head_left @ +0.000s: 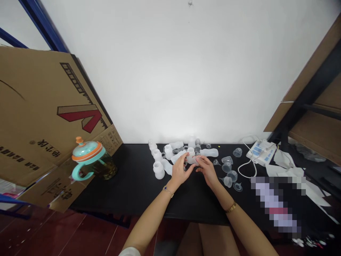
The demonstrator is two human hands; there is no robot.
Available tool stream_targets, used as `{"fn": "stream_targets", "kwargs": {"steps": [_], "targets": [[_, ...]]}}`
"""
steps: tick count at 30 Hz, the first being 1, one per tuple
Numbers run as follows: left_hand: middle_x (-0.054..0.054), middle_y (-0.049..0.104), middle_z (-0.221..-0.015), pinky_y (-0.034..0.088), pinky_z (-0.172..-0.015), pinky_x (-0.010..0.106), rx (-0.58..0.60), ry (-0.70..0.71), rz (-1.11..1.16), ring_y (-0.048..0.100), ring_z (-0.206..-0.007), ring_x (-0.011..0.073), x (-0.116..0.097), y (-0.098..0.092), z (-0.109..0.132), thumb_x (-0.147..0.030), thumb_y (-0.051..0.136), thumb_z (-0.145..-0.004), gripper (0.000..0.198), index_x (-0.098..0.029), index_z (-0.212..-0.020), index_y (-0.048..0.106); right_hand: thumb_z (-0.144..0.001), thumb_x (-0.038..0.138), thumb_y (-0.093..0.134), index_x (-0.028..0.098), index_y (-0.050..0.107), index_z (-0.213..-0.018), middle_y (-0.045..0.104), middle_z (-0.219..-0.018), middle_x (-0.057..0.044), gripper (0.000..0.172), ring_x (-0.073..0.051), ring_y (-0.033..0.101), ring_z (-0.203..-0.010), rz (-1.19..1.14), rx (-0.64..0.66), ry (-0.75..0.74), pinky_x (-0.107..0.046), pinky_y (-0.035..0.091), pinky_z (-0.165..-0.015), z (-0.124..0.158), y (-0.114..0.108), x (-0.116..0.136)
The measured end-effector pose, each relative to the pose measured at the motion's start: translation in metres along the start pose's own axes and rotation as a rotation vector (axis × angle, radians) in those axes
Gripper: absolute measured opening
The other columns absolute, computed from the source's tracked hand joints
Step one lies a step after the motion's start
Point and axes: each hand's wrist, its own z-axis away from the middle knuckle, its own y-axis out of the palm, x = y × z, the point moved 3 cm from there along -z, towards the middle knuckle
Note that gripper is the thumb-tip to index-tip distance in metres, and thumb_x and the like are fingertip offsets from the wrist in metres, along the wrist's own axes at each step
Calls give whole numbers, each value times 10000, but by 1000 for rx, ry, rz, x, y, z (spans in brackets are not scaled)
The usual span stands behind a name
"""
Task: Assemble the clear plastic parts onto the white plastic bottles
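Over the black table, my left hand (181, 170) is closed with thumb and fingers around a small white translucent bottle (191, 153) with an open neck. My right hand (207, 170) is right beside it, its fingers pinching a small clear plastic piece against the bottle's side; its exact shape is partly hidden by the fingertips. Left of my hands, several similar white bottles (159, 170) stand upright, and other white bottles (210, 153) lie on their sides behind. To the right lie loose clear cup-shaped parts (232, 175) and a clear funnel-like part (238, 186).
A lidded teal and orange jug (89, 160) with dark contents stands at the left near a large cardboard box (39, 117). On the right are a white power strip (262, 152) with a looped cable and papers (283, 169). A white wall (191, 71) backs the table (128, 192).
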Motion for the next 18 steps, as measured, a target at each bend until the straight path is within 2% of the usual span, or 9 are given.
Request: {"fn": "stream_targets", "kwargs": {"steps": [3,5,10,13,18], "targets": [[113,611,-1299,588,-787,350,-57,-40,-30,646,-1039,219,4,-1,0,-390,583,-936,488,-220,-1374,450,-695,418,845,203,701,-849,731,-941,-44,301,-142,662,-675,-22,-25,22,-206,507,-482,-2,-2,-2],[117,603,-1310,567,-879,391,-104,-48,-68,625,-1113,237,6,-2,-1,-374,564,-950,449,-219,-1361,470,-673,410,861,200,702,-820,734,-918,-41,302,-134,658,-656,-36,-48,20,-200,494,-475,-3,-4,-2],[106,619,-1295,444,-1068,475,-145,-10,-160,544,-1253,262,10,-3,-4,-340,543,-963,397,-213,-1337,507,-653,407,873,196,718,-786,738,-895,-41,294,-123,641,-642,-47,-70,-16,-202,477,-476,-5,-7,-1],[104,599,-1345,382,-1114,514,-106,-2,-221,487,-1320,283,12,0,-5,-357,556,-952,456,-221,-1381,481,-647,406,875,195,727,-781,740,-880,-41,291,-122,634,-636,-53,-72,-24,-204,467,-474,-6,-8,-1],[87,459,-1514,236,-1179,589,87,10,-325,328,-1447,314,10,9,-4,-391,536,-956,598,-274,-1508,340,-644,393,876,194,716,-768,741,-890,-42,284,-117,623,-620,-80,-71,-10,-208,469,-475,-6,-9,1]]}}
